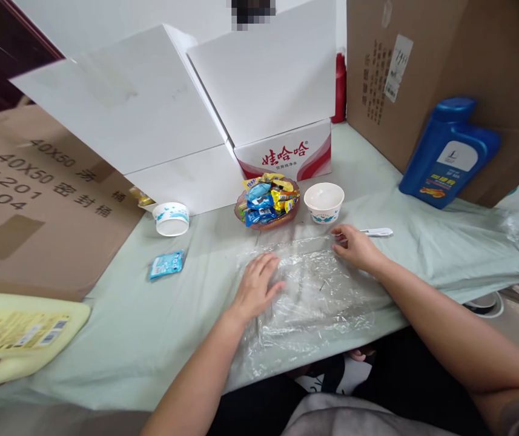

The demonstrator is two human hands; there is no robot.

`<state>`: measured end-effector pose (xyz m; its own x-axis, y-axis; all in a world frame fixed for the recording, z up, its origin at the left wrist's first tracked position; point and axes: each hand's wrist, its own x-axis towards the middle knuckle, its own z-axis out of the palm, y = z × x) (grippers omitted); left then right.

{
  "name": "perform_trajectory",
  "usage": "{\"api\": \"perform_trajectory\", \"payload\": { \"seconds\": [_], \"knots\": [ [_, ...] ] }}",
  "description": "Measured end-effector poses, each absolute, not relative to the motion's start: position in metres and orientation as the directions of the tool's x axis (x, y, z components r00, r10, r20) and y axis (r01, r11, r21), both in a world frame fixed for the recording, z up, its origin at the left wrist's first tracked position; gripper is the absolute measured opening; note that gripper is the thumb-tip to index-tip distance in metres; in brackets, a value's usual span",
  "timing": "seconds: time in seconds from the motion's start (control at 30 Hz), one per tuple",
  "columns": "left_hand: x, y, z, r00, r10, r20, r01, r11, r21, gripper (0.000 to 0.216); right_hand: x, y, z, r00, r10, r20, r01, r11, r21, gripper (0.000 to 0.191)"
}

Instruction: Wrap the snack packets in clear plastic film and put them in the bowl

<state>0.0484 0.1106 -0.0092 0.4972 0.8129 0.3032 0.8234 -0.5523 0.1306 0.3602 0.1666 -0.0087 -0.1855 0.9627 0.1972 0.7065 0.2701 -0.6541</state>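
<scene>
A crinkled clear plastic sheet (pixel 314 290) lies spread near the front edge of the table. My left hand (pixel 257 287) rests on its left part, fingers stretched out and thumb apart, holding nothing. At its upper right corner is my right hand (pixel 354 247), fingers slightly bent and apart from the thumb; nothing shows between them. Just behind my right hand lies a slim white tool (pixel 377 232), its near end hidden. Beyond the sheet are a glass bowl (pixel 268 225) heaped with wrapped sweets and an upright white paper bowl (pixel 324 203) with a blue pattern.
Another paper bowl (pixel 171 219) lies tipped at the left, behind a small blue packet (pixel 166 265). White cartons (pixel 281 151) stand at the back. Brown boxes (pixel 36 200) flank both sides. A blue bottle (pixel 450 154) stands right; a yellow jug (pixel 23 339) lies left.
</scene>
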Motion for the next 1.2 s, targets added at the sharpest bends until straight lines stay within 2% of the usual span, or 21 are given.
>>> {"api": "perform_trajectory", "payload": {
  "seconds": [0.07,0.13,0.23,0.3,0.37,0.47,0.57,0.67,0.77,0.87,0.93,1.03,1.13,1.2],
  "knots": [
    [0.054,0.109,-0.013,0.598,0.791,0.127,0.785,-0.611,0.106,0.062,0.366,0.169,-0.008,-0.14,0.948,0.285,0.798,0.278,-0.534,0.032],
    [0.056,0.108,-0.014,0.62,0.784,0.023,0.779,-0.619,0.103,0.07,0.366,0.167,-0.007,-0.118,0.91,0.396,0.851,0.298,-0.432,0.032],
    [0.058,0.107,-0.01,0.635,0.771,-0.046,0.77,-0.626,0.125,0.072,0.349,0.151,-0.006,-0.277,0.846,0.455,0.821,0.455,-0.344,0.038],
    [0.059,0.106,-0.006,0.63,0.773,-0.073,0.774,-0.618,0.134,0.072,0.332,0.138,-0.008,-0.495,0.79,0.361,0.751,0.598,-0.28,0.052],
    [0.058,0.106,-0.004,0.583,0.807,-0.097,0.811,-0.57,0.13,0.078,0.32,0.13,-0.012,-0.634,0.748,0.197,0.708,0.663,-0.241,0.07],
    [0.047,0.108,-0.005,0.41,0.904,-0.12,0.911,-0.402,0.088,0.087,0.323,0.134,-0.017,-0.602,0.798,0.014,0.778,0.591,-0.214,0.085],
    [0.033,0.113,-0.008,0.236,0.966,-0.11,0.972,-0.233,0.037,0.081,0.344,0.148,-0.018,-0.445,0.895,-0.03,0.884,0.433,-0.178,0.085],
    [0.03,0.115,-0.009,0.205,0.978,-0.022,0.979,-0.205,0.006,0.073,0.357,0.153,-0.014,-0.33,0.944,0.02,0.932,0.329,-0.154,0.084],
    [0.042,0.111,-0.009,0.371,0.926,0.073,0.928,-0.372,0.005,0.068,0.348,0.142,-0.01,-0.462,0.879,0.122,0.862,0.477,-0.171,0.084],
    [0.049,0.11,-0.011,0.519,0.855,0.0,0.855,-0.519,0.028,0.067,0.333,0.131,-0.013,-0.645,0.759,0.09,0.734,0.648,-0.202,0.088],
    [0.043,0.113,-0.014,0.5,0.864,-0.058,0.866,-0.5,0.021,0.068,0.331,0.131,-0.017,-0.654,0.756,0.015,0.736,0.64,-0.221,0.092],
    [0.024,0.122,-0.016,0.374,0.925,-0.065,0.927,-0.374,0.013,0.068,0.345,0.142,-0.02,-0.529,0.849,-0.012,0.83,0.514,-0.214,0.09],
    [0.012,0.125,-0.008,0.315,0.946,0.072,0.942,-0.321,0.102,0.064,0.366,0.15,-0.01,-0.428,0.899,0.091,0.866,0.437,-0.243,0.083],
    [0.014,0.12,0.005,0.33,0.914,0.234,0.893,-0.383,0.235,0.052,0.373,0.145,0.006,-0.483,0.854,0.193,0.792,0.52,-0.318,0.077]
  ]
}}
